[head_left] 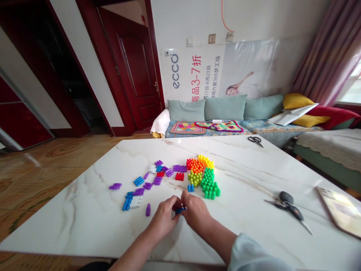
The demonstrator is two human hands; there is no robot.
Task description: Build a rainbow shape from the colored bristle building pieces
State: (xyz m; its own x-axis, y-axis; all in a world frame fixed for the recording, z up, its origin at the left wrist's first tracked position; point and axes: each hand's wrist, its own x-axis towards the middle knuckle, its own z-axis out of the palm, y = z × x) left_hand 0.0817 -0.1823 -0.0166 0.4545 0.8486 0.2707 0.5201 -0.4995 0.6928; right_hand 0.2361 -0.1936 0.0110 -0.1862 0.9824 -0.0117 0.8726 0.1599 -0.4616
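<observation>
My left hand (166,213) and my right hand (196,210) meet low over the near middle of the table. Between their fingertips is a small dark blue plastic peg piece (180,210), pinched from both sides and partly hidden by the fingers. Just beyond my hands stand a few blue pieces (191,188). Behind them are upright clusters of green pieces (209,183), yellow-green pieces (195,178), orange-red pieces (195,165) and yellow pieces (207,161). To the left lie purple pieces (157,181), white pieces (137,201), blue pieces (138,181) and red pieces (179,176).
The white marbled table (93,210) holds black-handled scissors (255,140) at the far edge. Folding scissors or pliers with black handles (290,206) and a phone (340,210) lie to the right. A sofa with green cushions (225,108) stands behind.
</observation>
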